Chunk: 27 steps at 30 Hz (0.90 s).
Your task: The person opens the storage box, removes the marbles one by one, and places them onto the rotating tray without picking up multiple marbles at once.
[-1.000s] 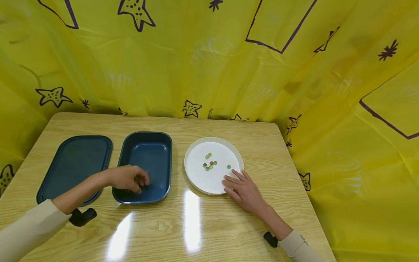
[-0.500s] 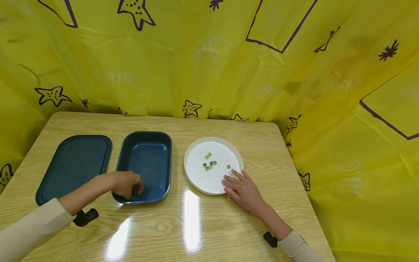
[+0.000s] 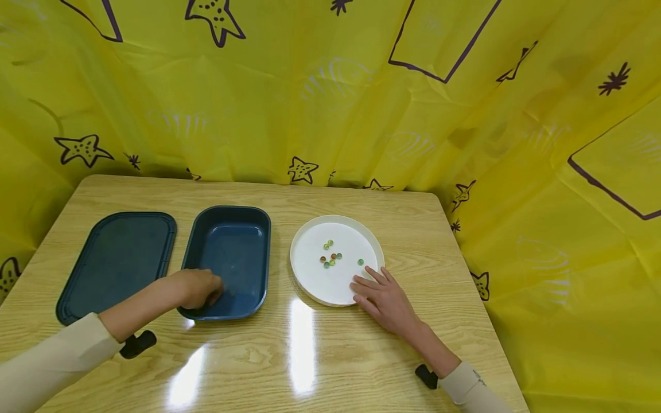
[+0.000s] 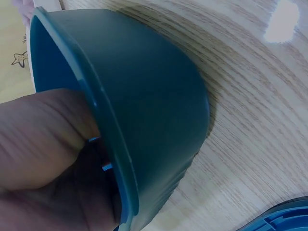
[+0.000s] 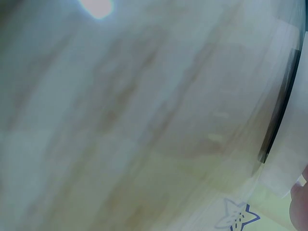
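Observation:
My left hand (image 3: 198,288) reaches down into the near left corner of a deep dark blue bin (image 3: 234,261). Its fingers bend toward the bin floor, and the fingertips are hidden, so whether they pinch anything does not show. In the left wrist view the hand (image 4: 43,139) dips inside beside the bin's wall (image 4: 144,86). My right hand (image 3: 384,301) lies with spread fingers over the near right rim of a round white tray (image 3: 338,289). In that tray lie several small glass marbles (image 3: 333,256), green, yellow-green and reddish brown. One green marble (image 3: 360,262) sits apart, close to the right fingertips.
A flat dark blue lid (image 3: 121,258) lies on the wooden table (image 3: 253,367), left of the bin. A yellow curtain (image 3: 330,103) with starfish drawings hangs behind the table and along its right side. The right wrist view is mostly blurred.
My left hand has moved lower and slightly left into the bin's near corner, and its fingers have gone out of sight. The right hand and the marbles have stayed put.

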Available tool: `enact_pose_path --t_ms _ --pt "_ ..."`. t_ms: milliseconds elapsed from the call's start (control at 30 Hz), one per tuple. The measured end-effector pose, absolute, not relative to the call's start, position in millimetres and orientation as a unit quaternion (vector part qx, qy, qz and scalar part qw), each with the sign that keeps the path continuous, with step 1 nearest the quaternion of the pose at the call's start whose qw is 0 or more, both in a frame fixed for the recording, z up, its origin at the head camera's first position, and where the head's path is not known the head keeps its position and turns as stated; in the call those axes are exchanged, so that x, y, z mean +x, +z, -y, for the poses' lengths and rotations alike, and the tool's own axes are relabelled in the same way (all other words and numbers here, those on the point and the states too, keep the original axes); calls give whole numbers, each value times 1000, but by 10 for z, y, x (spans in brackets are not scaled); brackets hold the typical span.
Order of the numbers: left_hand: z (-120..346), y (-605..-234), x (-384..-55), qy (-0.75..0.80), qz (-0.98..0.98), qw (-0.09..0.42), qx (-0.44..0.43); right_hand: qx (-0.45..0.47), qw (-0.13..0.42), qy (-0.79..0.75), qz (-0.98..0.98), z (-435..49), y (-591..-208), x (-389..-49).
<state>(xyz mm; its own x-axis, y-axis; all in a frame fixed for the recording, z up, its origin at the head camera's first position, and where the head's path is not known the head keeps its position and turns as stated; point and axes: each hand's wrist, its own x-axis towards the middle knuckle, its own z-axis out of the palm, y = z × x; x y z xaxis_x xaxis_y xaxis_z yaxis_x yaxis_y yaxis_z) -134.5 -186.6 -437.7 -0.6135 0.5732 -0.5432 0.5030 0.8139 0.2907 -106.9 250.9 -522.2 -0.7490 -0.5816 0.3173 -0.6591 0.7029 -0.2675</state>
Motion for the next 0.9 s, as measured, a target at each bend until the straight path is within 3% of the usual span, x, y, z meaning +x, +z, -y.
enact_pose_path --t_ms 600,900 --pt "1888 -4415 -1298 39 -905 283 316 337 109 183 917 -2519 -5233 -1070" --pt "1878 -4425 -1314 71 -892 326 306 338 111 185 916 -2520 -5230 -1070"
